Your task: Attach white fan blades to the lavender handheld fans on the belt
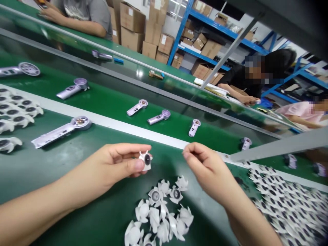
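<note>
A small white fan blade [147, 162] with a dark round hub sits between the thumb and fingers of my left hand [120, 160]. To its right and apart from it, my right hand [202, 160] is raised with thumb and forefinger pinched together. Anything in that pinch is too small or hidden to make out. Below and between my hands lies a loose pile of white fan blades [162, 218], some showing their hubs. On the bench to the left rests an open lilac handheld fan housing [64, 130].
Rows of fan blades fill the right [287, 201] and left [15, 109] bench sides. A green conveyor belt [107, 99] carries several lilac fan housings. A slanted metal post [282, 145] stands at right. Co-workers sit beyond, before cardboard boxes [132, 27] and blue shelving [205, 20].
</note>
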Action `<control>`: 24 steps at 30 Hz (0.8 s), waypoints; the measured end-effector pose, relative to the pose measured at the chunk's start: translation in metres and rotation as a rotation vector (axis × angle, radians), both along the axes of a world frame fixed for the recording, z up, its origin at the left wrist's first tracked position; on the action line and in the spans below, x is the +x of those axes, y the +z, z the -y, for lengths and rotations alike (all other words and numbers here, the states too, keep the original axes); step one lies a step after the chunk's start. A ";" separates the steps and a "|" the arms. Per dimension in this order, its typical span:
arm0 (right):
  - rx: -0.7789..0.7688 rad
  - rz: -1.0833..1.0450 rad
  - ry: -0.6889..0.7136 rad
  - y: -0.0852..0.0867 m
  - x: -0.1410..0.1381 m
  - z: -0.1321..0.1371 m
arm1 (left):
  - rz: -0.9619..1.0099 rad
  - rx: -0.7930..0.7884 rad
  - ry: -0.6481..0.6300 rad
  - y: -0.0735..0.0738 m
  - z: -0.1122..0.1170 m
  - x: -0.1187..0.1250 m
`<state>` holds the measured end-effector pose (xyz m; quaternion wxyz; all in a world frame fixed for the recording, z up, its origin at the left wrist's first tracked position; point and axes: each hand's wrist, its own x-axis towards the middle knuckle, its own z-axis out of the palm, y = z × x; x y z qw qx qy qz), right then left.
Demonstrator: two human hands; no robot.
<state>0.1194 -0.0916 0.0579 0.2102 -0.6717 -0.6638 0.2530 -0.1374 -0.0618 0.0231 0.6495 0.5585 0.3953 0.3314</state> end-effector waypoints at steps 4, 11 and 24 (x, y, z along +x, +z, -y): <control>0.107 -0.442 0.258 0.017 -0.059 0.001 | 0.279 -0.169 0.017 -0.002 0.008 0.003; 0.342 -0.271 0.298 0.015 -0.070 0.002 | 0.451 -0.261 -0.017 0.009 0.008 0.002; 0.623 -0.078 0.521 0.019 -0.071 -0.016 | 0.503 -0.211 0.096 0.011 -0.006 -0.005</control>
